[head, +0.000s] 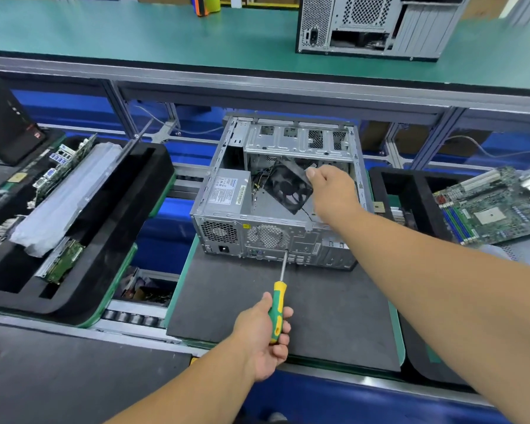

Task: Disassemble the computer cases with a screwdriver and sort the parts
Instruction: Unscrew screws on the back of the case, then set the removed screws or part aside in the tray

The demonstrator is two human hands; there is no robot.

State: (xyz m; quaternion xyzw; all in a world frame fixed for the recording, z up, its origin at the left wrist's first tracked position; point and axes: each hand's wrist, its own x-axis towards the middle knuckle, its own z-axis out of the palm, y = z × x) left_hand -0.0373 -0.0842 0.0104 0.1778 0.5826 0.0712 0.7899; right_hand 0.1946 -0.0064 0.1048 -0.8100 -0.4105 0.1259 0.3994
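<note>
The computer case (276,203) lies on its side on a dark grey mat (288,307), in the middle of the view, with the open side facing up. Its rear panel, with the vent grilles and the ports, faces the person, and its long axis runs away from the person toward the drive bays at the far end. Inside, a grey power supply (227,191) sits in the near left corner.

The right hand (328,188) reaches over the case and pinches a corner of a black fan (288,188) between thumb and fingers; the fan is tilted, above the floor of the case, with thin wires hanging from it. The left hand (263,335) grips the green and yellow handle of a screwdriver (278,301), fingers curled around it. The shaft points away from the person, and its tip is at the rear panel, just under the round fan grille.

On the left, a black foam tray (129,240) holds circuit boards standing on edge and a long part wrapped in clear plastic. On the right, another black tray (410,191) carries a green motherboard (496,206) lying flat across its rim. A second case (377,22) stands upright on the green shelf (135,35) behind.
</note>
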